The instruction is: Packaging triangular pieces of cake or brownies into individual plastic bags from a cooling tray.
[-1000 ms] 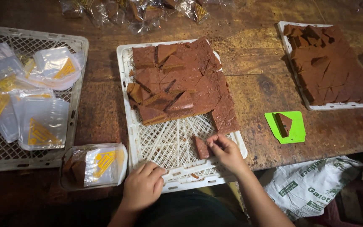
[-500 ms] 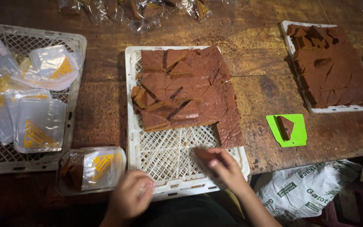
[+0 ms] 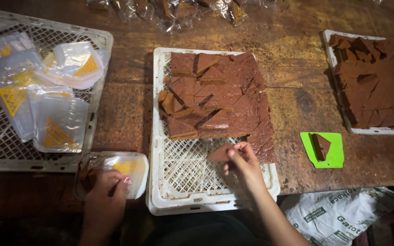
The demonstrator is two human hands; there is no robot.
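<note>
Right tray [image 3: 338, 127] cut off by edge; top bags [image 3: 169, 9] cropped.

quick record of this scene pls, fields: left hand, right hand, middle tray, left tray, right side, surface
left hand: left hand rests on a clear plastic bag with a yellow print, brown pieces inside
right hand: right hand, grip shut on one brown piece
middle tray: white lattice tray, cut brown slabs on its far half
left tray: white lattice crate with empty clear bags
right side: second tray of brown slabs; green card bearing one piece
surface: worn wooden table
</note>
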